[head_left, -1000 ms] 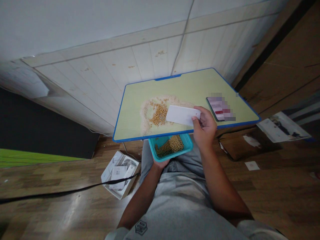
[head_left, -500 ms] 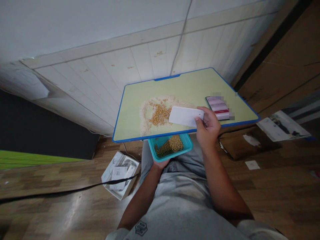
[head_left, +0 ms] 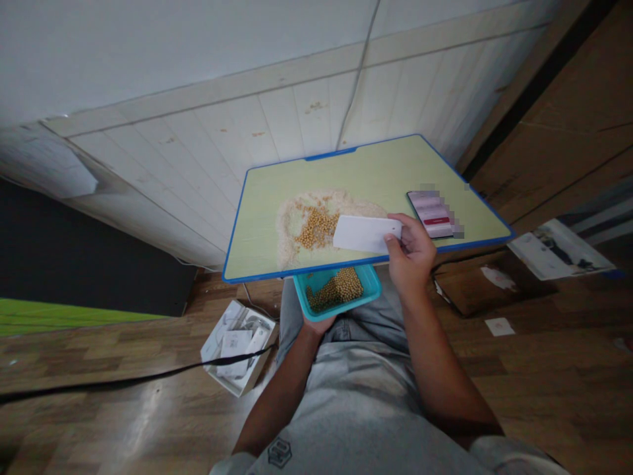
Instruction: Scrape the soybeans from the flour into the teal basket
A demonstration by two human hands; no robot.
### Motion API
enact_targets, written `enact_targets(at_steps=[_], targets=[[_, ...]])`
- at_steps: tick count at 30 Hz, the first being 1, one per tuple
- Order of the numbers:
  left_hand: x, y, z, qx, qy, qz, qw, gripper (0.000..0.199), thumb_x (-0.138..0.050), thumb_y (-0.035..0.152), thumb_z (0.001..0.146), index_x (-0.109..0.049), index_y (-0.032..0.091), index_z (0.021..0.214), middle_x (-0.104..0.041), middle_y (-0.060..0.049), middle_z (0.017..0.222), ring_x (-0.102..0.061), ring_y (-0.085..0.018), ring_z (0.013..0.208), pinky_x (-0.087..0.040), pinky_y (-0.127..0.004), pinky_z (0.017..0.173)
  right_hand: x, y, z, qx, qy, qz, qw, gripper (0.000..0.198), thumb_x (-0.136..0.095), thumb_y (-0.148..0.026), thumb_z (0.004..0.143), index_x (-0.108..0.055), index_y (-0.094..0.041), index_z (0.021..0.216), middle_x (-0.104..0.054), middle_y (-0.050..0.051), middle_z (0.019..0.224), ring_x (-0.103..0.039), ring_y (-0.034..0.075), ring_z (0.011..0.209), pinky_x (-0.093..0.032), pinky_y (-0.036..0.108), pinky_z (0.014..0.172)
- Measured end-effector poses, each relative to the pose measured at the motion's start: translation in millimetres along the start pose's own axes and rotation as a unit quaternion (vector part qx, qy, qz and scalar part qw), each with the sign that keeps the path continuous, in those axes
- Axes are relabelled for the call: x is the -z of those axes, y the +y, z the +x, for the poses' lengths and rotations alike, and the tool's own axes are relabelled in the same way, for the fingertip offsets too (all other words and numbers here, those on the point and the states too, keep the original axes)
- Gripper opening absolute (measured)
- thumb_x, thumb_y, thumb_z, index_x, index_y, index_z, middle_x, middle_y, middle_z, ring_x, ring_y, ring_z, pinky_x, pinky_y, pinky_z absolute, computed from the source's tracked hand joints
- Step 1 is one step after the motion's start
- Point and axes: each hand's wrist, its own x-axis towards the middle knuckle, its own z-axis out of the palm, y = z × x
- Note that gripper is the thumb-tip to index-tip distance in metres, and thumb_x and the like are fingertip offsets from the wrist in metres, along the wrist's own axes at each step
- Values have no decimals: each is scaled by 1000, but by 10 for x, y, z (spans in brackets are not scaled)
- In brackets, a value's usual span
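Between the thumb and fingers of my right hand [head_left: 413,254] is a flat white plastic scraper [head_left: 363,233], held low over the table [head_left: 386,171]. Its left edge meets a heap of round yellow soybeans [head_left: 315,227]. Pale rice-like grains [head_left: 287,247] ring the beans. My left hand [head_left: 319,325] grips a turquoise plastic tray [head_left: 372,293] from below, its fingers mostly hidden under it. The tray sits over my lap, just under the table's front edge, with beans and some darker green ones inside [head_left: 336,289].
A phone [head_left: 430,214] with a lit screen lies on the table's right side. An open white box [head_left: 237,346] with papers and cables stands on the floor at left, a black strap [head_left: 148,379] crossing it. A cardboard box [head_left: 475,284] is at right, below the table.
The white scraper and my right hand have shifted very slightly down toward the table's front edge. The tray and my left hand stay in place.
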Motion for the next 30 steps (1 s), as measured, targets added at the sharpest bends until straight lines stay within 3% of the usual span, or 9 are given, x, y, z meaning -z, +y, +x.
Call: enact_targets(at_steps=[4,8,16,25,30], targets=[[-87,10,-60,13,10,-12,1000,65,-26,64,108,-73,27,133,-55,-5,178,-47,-32,169,-35,-59,141,1,5,-4,-1,-12,5,1000,27,-75,-33,92,-79,-25,117,-83,7,113,-79,26,102,-68,41,90],[-77,4,-51,12,13,-16,1000,64,-27,64,108,-75,27,130,-62,-6,172,-48,-32,168,-29,-61,144,-4,13,-4,4,-2,1,1000,26,-74,-33,93,-79,-25,117,-83,8,114,-79,27,105,-68,44,95],[55,-16,34,-7,-15,12,1000,61,-36,66,105,-82,28,120,-73,-7,158,-50,-35,165,-40,-64,139,4,19,5,11,9,-6,1000,26,-74,-30,91,-79,-25,117,-83,7,113,-79,27,104,-68,43,94],[36,-21,42,0,-13,2,1000,63,-33,66,107,-77,29,133,-68,-7,165,-51,-33,165,-35,-61,142,13,16,-13,14,-21,-6,1000,27,-72,-28,93,-79,-25,119,-84,7,116,-81,27,107,-69,41,89],[-25,0,-10,10,2,-9,1000,64,-29,64,107,-77,27,129,-71,-7,162,-49,-34,167,-31,-64,144,30,20,-22,0,-35,-6,999,27,-72,-29,94,-79,-25,120,-84,7,115,-80,26,102,-68,40,86]])
